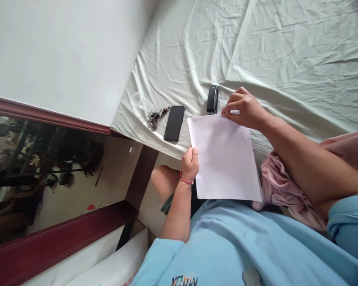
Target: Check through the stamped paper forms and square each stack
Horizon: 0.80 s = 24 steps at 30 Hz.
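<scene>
The stapler (212, 98) lies just to the left of the right hand (243, 107), beside its fingertips, and the right hand is clearly the nearer of the two. The left hand (190, 163) is farther off, closer to the person's body and a little to the left of the stapler. The stapler's long axis runs away from the person, nearly straight. Its near end, where a bit of metal shows, points back toward the body and meets the far edge of the white paper (225, 159); whether that edge sits inside the stapler or only against it, I cannot tell.

The paper lies between the body and the stapler. Its long axis also runs away from the person, with the far end leaning slightly left. The right hand pinches its far edge between thumb and fingers, and the left hand grips its left edge, thumb on top and the other fingers mostly hidden.

Left of the paper, a black phone (174, 123) rests on the pale sheet (286, 51), with a bunch of keys (155, 118) just beyond it. Pink cloth (279, 182) is bunched beside the paper's right edge.
</scene>
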Tool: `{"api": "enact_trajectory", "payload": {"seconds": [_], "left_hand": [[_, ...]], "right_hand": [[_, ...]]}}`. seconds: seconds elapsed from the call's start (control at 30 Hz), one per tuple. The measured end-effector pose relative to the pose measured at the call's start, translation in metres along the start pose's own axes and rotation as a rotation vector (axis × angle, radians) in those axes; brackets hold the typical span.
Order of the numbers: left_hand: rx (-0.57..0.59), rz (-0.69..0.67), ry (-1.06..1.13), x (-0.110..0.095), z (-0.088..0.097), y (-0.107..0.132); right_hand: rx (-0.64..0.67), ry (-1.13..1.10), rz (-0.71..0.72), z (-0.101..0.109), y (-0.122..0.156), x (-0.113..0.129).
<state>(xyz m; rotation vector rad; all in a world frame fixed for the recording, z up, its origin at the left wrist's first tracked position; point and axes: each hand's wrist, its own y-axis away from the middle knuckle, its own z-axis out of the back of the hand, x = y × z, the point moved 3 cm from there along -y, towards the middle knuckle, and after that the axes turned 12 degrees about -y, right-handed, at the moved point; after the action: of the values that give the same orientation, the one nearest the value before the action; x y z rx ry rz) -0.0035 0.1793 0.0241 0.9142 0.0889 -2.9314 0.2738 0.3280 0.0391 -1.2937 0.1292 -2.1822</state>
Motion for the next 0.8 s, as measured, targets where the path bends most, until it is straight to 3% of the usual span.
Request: {"api": "enact_trajectory", "payload": {"seconds": [0.13, 0.23, 0.37, 0.43, 0.5, 0.57, 0.63, 0.8], "left_hand": [[-0.002, -0.023, 0.002, -0.003, 0.002, 0.0], [-0.001, -0.025, 0.003, -0.003, 0.002, 0.001], [0.002, -0.012, 0.012, -0.002, 0.001, 0.001], [0.004, 0.002, 0.013, -0.002, 0.0, 0.0], [0.006, 0.015, 0.006, -0.002, 0.0, 0.0], [0.006, 0.015, 0.004, -0.002, 0.0, 0.0], [0.005, 0.011, 0.009, -0.002, 0.0, -0.001], [0.005, 0.014, -0.002, -0.001, 0.0, -0.002]], "right_hand": [[0.022, -0.099, 0.046, 0.003, -0.001, 0.006], [0.124, -0.247, 0.03, 0.011, 0.0, 0.015], [0.155, -0.402, -0.208, 0.027, 0.005, 0.015], [0.103, -0.496, -0.333, 0.032, 0.007, 0.011], [0.001, -0.58, -0.371, 0.034, 0.006, 0.005], [-0.1, -0.53, -0.302, 0.034, 0.004, 0.002], [-0.12, -0.354, -0.164, 0.031, 0.002, 0.001], [0.043, -0.111, 0.06, 0.015, 0.002, -0.004]]}}
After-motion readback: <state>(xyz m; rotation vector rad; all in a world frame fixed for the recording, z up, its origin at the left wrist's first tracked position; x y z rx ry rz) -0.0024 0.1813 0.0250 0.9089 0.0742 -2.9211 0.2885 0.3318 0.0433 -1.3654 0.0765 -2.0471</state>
